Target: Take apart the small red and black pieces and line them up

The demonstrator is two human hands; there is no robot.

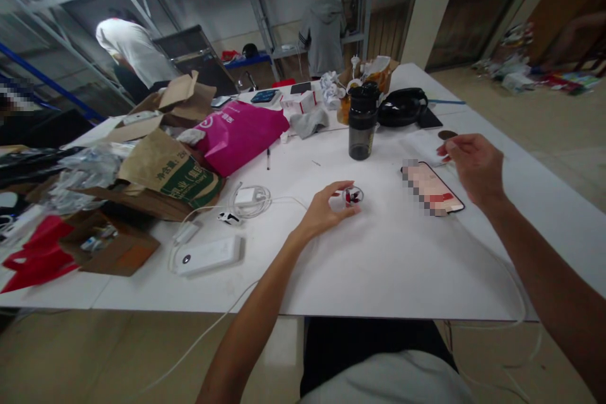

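My left hand (pixel 326 209) rests on the white table with thumb and fingers curved round a small clear round container (pixel 353 196). Red and dark bits lie inside it. Further right, my right hand (pixel 476 167) is raised over the table, its fingertips pinched. A small red thing (pixel 441 151) shows at those fingertips, too small to name. Just behind them is a dark brown round disc (pixel 447 135). A phone (pixel 433 188) with a lit screen lies between my two hands, closer to the right one.
A dark shaker bottle (pixel 362 129) stands beyond my hands, beside a black glossy case (pixel 402 107). To the left are a white power bank (pixel 208 255), a coiled white cable (pixel 253 201), a magenta bag (pixel 243 132) and cardboard boxes (pixel 113 252). Two people are in the background.
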